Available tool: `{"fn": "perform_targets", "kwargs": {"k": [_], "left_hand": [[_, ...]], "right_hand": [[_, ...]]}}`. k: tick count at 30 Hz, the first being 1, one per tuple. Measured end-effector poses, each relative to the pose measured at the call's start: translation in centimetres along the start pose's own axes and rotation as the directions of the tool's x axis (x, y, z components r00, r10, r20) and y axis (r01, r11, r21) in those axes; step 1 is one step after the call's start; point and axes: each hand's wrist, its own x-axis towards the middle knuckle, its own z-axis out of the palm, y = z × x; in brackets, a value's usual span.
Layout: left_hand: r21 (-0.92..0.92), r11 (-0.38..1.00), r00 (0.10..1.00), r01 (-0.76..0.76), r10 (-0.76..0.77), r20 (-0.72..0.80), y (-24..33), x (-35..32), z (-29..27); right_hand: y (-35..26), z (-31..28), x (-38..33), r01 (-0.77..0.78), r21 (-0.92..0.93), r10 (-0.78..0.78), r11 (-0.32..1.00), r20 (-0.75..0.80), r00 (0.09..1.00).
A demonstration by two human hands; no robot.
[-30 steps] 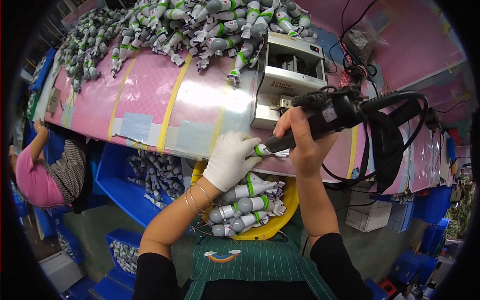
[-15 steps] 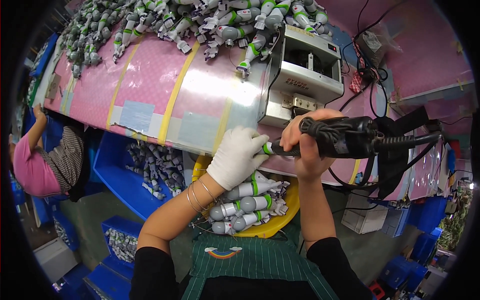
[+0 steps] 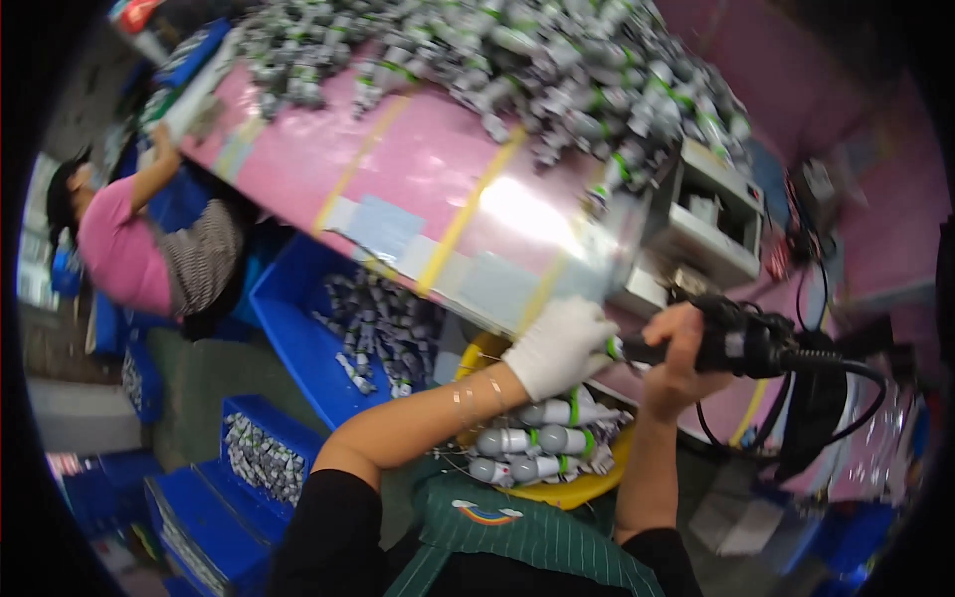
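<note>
In a white glove, my left hand [image 3: 559, 346] is closed around a toy arm; only its bright green band [image 3: 614, 348] shows past the fingers. My right hand [image 3: 681, 363] grips a black corded power tool [image 3: 741, 343] with a bundle of cable tied along it. The tool's narrow end meets the toy arm at the green band. Below my left hand, a yellow basin [image 3: 567, 495] holds several grey, white and green toy arms [image 3: 512, 441]. The picture is somewhat blurred.
A pink-covered bench [image 3: 438, 149] carries a large heap of toy arms [image 3: 587, 70] and a metal box-shaped machine [image 3: 716, 259]. Left of the basin stands a blue bin [image 3: 288, 328] of similar parts. Another person [image 3: 134, 239] in pink works at the bench's far left.
The whole view has swung, so the bench, hands and basin appear further right and lower. The person at the left shows more. Both hands keep their holds on the toy arm and the tool.
</note>
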Motion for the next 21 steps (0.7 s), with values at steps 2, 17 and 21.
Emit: {"fn": "perform_targets", "kwargs": {"k": [2, 17, 21], "left_hand": [[0.009, 0.999, 0.999, -0.032, 0.032, -0.018, -0.1, -0.3, 0.2], [-0.253, 0.959, 0.96, -0.13, 0.186, 0.209, 7.7, -9.1, -7.0], [-0.068, 0.922, 0.904, 0.381, -0.387, -0.184, 2.5, -11.7, -10.1]], "right_hand": [[-0.3, -0.4, 0.0, 0.003, -0.017, -0.003, 1.0, 0.003, 1.0], [-4.1, -6.9, 3.1, -0.105, 0.225, 0.089, 0.969, 0.081, 0.993], [-5.5, -6.1, 2.6, -0.155, 0.173, 0.135, 0.973, 0.122, 0.983]]}}
